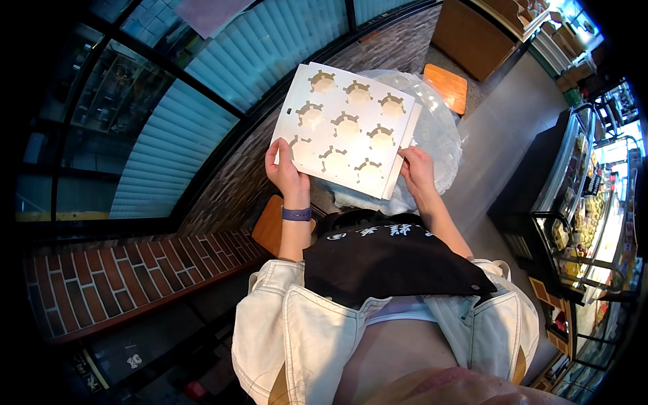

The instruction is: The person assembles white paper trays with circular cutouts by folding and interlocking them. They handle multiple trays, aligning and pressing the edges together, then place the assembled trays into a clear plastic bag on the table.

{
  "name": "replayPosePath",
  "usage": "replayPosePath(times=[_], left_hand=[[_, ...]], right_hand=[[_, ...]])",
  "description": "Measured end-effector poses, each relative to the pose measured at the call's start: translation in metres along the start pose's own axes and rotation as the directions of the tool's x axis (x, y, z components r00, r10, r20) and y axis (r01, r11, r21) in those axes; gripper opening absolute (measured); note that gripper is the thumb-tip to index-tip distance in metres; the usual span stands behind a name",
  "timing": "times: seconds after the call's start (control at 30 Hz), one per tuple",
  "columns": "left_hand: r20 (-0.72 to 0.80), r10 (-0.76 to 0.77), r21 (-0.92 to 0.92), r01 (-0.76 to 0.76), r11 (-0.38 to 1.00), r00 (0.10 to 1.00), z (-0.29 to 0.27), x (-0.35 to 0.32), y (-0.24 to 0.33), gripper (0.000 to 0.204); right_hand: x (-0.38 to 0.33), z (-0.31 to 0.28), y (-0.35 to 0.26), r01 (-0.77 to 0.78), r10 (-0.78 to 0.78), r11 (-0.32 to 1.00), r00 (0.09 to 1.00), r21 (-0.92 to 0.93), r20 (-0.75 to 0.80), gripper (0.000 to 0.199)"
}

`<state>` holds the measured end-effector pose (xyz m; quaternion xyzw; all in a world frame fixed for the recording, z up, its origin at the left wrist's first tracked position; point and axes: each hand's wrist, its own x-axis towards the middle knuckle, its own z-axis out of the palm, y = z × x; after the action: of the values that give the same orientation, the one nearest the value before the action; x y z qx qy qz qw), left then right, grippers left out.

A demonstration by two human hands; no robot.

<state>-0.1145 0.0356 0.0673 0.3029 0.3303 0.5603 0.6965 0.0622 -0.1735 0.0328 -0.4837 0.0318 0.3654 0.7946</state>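
A white cardboard insert [363, 115] with several notched round cut-outs is held up in front of me, tilted, above a round table [439, 138] under a crinkled clear cover. My left hand [286, 174] is closed on its near left corner, thumb lying on the top face. On the right edge, my right hand [418, 170] pinches the board with its fingertips. A second layer of white card shows along that right side. Pale surface shows through the cut-outs; what lies under the board is hidden. A dark band [296, 214] circles my left wrist.
Wooden stool seats [445, 88] stand beyond the table and at its near left [268, 226]. A brick-patterned ledge [135, 280] and glass windows [223, 67] run along the left. A lit display case [560, 202] stands at the right, with a brown counter [472, 40] at the back.
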Motion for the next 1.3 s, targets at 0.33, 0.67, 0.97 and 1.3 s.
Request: replayPosePath(times=[0.33, 0.67, 0.97, 1.3], left_hand=[[-0.017, -0.010, -0.022, 0.010, 1.000, 1.000, -0.005, 0.002, 0.001, 0.026], [-0.113, -0.114, -0.067, 0.107, 0.992, 0.987, -0.008, 0.000, -0.006, 0.026], [-0.089, -0.177, -0.097, 0.168, 0.981, 0.980, -0.008, 0.000, -0.010, 0.029], [-0.090, -0.145, -0.112, 0.135, 0.985, 0.985, -0.010, -0.002, -0.009, 0.028]], right_hand=[[-0.021, 0.015, -0.015, 0.200, -0.201, 0.922, 0.979, -0.332, 0.031, 0.012], [-0.020, -0.002, -0.024, 0.296, -0.267, 0.951, 0.932, -0.090, 0.245, 0.020], [-0.022, -0.002, -0.030, 0.649, -0.477, 0.639, 0.755, -0.412, 0.450, 0.021], [-0.025, 0.005, -0.031, 0.293, -0.254, 0.943, 0.941, -0.157, 0.225, 0.022]])
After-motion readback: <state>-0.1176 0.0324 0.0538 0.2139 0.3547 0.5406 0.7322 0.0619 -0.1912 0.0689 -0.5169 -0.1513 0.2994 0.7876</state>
